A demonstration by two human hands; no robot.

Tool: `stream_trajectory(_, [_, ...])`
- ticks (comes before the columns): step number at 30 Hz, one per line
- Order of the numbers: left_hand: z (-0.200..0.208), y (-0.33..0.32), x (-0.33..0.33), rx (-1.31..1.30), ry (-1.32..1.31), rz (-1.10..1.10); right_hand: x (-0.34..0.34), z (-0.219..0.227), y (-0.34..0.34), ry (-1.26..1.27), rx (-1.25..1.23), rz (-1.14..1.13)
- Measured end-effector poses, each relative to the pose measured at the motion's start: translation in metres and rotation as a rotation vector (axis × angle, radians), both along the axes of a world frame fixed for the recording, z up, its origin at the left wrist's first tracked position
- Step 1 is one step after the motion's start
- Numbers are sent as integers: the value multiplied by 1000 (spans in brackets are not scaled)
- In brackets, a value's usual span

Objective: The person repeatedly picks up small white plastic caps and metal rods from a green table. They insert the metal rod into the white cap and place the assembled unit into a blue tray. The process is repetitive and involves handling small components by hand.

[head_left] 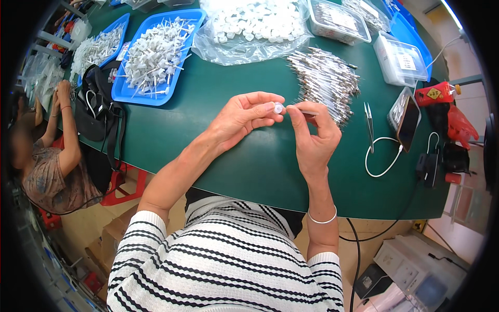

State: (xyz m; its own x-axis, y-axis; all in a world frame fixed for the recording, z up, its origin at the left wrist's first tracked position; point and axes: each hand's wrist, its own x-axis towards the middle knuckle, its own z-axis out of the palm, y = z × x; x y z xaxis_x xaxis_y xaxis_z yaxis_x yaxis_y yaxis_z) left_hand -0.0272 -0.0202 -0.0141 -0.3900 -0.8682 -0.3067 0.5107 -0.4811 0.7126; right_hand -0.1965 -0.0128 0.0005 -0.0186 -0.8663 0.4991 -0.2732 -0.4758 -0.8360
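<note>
Over the middle of the green table, my left hand pinches a small round white plastic piece between thumb and fingers. My right hand is closed close beside it, with thumb and forefinger on a thin rod. The rod's near tip meets or almost meets the white piece; my fingers hide the exact contact. Beyond my right hand lies a heap of thin metal-and-white rods. A clear plastic bag with many small white pieces spreads at the far side.
A blue tray of white stemmed parts stands at the far left, near a black bag. Tweezers, a white cable, a phone and lidded plastic boxes are at the right. Another person sits at the left.
</note>
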Motion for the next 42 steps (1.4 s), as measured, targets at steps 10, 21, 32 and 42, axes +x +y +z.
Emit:
stream_trajectory(10, [2, 0, -1, 8, -1, 0, -2, 0, 1, 35, -11, 7])
stream_trajectory(21, [1, 0, -2, -20, -16, 5, -1, 1, 0, 71, -48, 14])
stream_trajectory(32, [1, 1, -3, -19, -36, 11, 0, 0, -2, 86, -106, -10])
stream_trajectory(42, [2, 1, -3, -40, -74, 19, 0, -1, -3, 97, -135, -12])
